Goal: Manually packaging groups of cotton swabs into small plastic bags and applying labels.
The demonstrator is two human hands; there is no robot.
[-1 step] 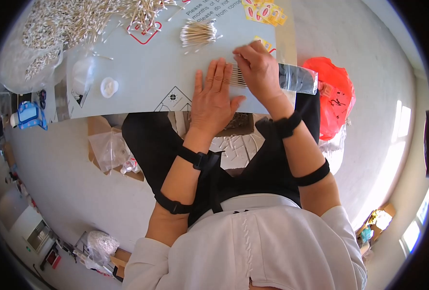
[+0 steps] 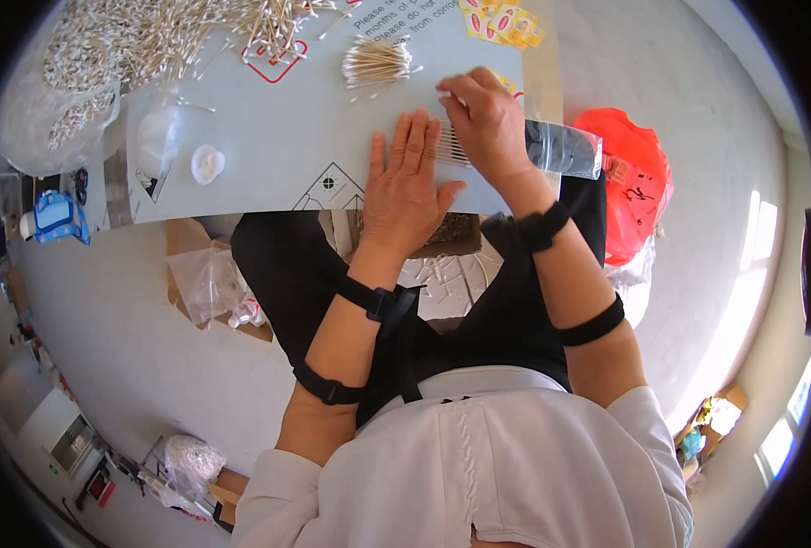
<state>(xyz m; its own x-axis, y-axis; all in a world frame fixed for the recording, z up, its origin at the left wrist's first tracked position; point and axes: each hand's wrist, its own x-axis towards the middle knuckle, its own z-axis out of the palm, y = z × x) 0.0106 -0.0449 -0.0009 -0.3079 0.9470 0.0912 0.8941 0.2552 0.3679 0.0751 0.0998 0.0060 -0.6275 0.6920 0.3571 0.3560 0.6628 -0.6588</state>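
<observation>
My left hand lies flat on the grey table sheet, its fingers stretched out. Beside its fingertips a row of cotton swabs lies side by side, seemingly in a clear plastic bag, partly covered by my hands. Over the right end of that row, my right hand is raised with thumb and fingers pinched together. What it pinches, if anything, is too small to tell. A loose bundle of cotton swabs rests farther back on the sheet. Close behind my right hand, a yellow packet is partly hidden.
A large heap of cotton swabs covers the far left. A small white dish stands nearer. Yellow packets lie at the far right. Clear plastic bags overhang the right edge, beside a red plastic bag. Below stands a cardboard box.
My right hand has risen very slightly away from the row of swabs, still pinched. My left hand stays in place.
</observation>
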